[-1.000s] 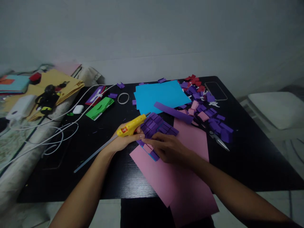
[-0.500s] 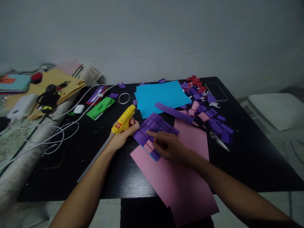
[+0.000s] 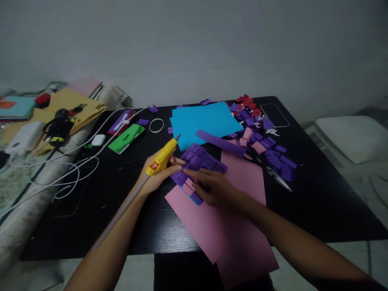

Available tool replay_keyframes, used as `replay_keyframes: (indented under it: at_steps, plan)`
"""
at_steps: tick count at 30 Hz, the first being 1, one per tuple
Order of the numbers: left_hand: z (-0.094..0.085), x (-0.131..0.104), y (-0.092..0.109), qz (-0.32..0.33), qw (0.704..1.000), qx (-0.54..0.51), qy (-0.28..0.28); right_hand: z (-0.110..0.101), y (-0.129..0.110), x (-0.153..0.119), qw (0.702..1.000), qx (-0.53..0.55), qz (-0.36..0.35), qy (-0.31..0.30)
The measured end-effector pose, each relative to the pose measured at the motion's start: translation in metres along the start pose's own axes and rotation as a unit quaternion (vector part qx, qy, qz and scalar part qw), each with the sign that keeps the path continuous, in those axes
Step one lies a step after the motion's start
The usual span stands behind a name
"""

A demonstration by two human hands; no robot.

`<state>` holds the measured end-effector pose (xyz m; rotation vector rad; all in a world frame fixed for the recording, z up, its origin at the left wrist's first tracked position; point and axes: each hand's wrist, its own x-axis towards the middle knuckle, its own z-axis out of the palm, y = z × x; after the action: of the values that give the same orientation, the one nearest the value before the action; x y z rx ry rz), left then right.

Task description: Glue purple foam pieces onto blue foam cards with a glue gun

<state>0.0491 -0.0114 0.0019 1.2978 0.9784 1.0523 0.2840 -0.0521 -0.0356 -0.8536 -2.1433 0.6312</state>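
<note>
A yellow glue gun (image 3: 163, 157) is held in my left hand (image 3: 156, 173), its nozzle pointing up and away and a long glue stick trailing back over the forearm. That hand's thumb reaches the left edge of a piece covered in folded purple paper tiles (image 3: 195, 155). My right hand (image 3: 216, 186) rests over the same piece with the index finger stretched out, its tip on the tiles beside my left thumb. One pink tile (image 3: 188, 186) sits near the piece's lower corner. Under my right hand lie pink sheets (image 3: 239, 226).
Blue sheets (image 3: 206, 121) and a purple strip (image 3: 221, 143) lie behind the piece. Scissors (image 3: 279, 179) and loose folded papers (image 3: 274, 159) are at the right. Green papers (image 3: 126, 138), a tape ring (image 3: 156, 125) and white cables (image 3: 79, 169) are at the left.
My left hand with the glue gun has shifted slightly right, its thumb now further over the tiled piece. My right index fingertip has moved slightly left, close to that thumb.
</note>
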Motion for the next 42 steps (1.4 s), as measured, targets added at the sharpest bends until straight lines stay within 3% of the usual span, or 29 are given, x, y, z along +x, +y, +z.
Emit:
replay_keyframes:
  at_steps: [3,7,17,21,24,27,29,34,42]
  plan:
    - [0.003,-0.001,0.004,-0.009,1.0,0.008,-0.019,0.0,-0.001,0.002,0.998,0.054,0.021,0.001]
    - [0.005,-0.002,0.004,0.0,1.0,0.019,0.0,0.002,-0.005,0.004,0.988,0.138,0.069,-0.002]
    - [0.006,0.001,-0.002,0.022,1.0,0.022,-0.003,0.0,-0.011,0.006,0.929,0.329,0.167,-0.027]
    - [0.006,0.0,-0.004,0.026,0.999,0.027,0.004,-0.002,-0.011,0.007,0.915,0.353,0.19,-0.043]
    - [0.004,0.0,-0.006,0.026,0.999,0.029,-0.003,-0.004,-0.005,0.007,0.941,0.284,0.186,-0.004]
    - [0.002,0.002,-0.008,0.022,0.999,0.038,0.004,-0.006,0.005,0.007,0.981,0.09,0.136,0.103]
    - [0.002,0.003,-0.009,0.017,0.998,0.053,0.017,-0.006,0.013,0.007,0.986,-0.037,0.095,0.132]
    - [0.005,0.003,-0.006,0.012,0.992,0.122,0.017,-0.002,0.024,0.006,0.979,-0.169,0.061,0.095]
    - [0.005,0.001,-0.01,0.005,0.984,0.179,0.01,0.002,0.029,0.003,0.978,-0.187,0.06,0.069]
